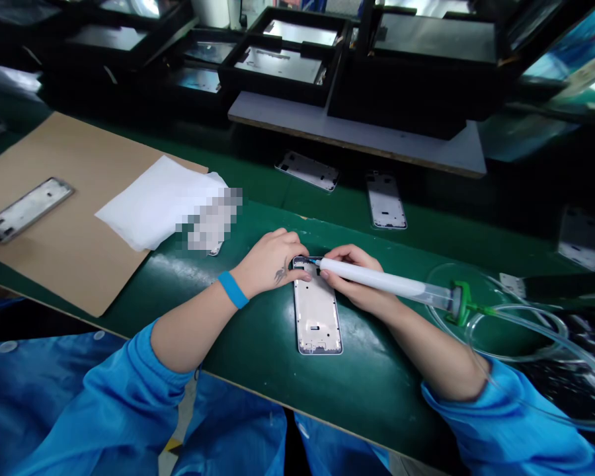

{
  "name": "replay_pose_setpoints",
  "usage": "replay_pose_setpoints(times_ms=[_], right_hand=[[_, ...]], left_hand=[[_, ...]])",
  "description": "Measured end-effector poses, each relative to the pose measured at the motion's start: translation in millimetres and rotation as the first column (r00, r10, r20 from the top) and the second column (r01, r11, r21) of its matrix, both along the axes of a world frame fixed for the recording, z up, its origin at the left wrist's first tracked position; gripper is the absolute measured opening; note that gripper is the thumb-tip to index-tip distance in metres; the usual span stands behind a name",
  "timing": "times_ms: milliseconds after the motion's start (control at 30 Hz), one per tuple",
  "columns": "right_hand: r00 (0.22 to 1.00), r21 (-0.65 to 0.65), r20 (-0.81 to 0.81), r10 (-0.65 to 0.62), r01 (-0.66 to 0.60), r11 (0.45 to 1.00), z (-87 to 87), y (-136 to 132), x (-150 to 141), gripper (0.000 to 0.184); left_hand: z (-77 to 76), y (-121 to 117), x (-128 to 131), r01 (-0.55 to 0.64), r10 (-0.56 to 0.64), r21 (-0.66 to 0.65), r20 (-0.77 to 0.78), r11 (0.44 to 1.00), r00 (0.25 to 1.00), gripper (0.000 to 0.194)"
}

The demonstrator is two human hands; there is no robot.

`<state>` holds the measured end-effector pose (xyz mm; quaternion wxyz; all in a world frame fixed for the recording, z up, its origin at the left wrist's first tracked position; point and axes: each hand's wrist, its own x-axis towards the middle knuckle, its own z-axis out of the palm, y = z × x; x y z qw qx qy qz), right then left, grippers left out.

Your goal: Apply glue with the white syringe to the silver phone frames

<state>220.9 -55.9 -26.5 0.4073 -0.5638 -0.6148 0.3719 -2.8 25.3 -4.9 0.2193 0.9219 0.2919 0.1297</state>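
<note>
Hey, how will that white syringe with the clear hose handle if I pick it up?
The white syringe probably feels stiff and light, judging by its slim plastic barrel. The clear hose looks floppy, lying in loose loops, and may tug. Its round barrel might roll if set down.

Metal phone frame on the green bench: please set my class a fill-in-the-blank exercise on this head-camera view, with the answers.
1. The right hand holds a white ____ whose tip reaches the metal phone frame.
2. A blue ____ circles the wrist of the left hand.
3. The metal phone frame lies on a ____ bench top.
4. A second frame lies on a brown ____ sheet.

Answers: syringe; wristband; green; cardboard.
</note>
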Motion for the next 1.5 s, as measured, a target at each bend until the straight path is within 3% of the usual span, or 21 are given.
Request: replay_pose_setpoints(times_ms=[1500], right_hand=[[0.999, -0.025, 0.041, 0.010, -0.009, 1.000, 7.7, 0.4, 2.1, 0.021]], left_hand=[[0.8, 0.5, 1.8, -0.001, 0.002, 0.012, -0.026, 1.000, 1.000, 0.054]])
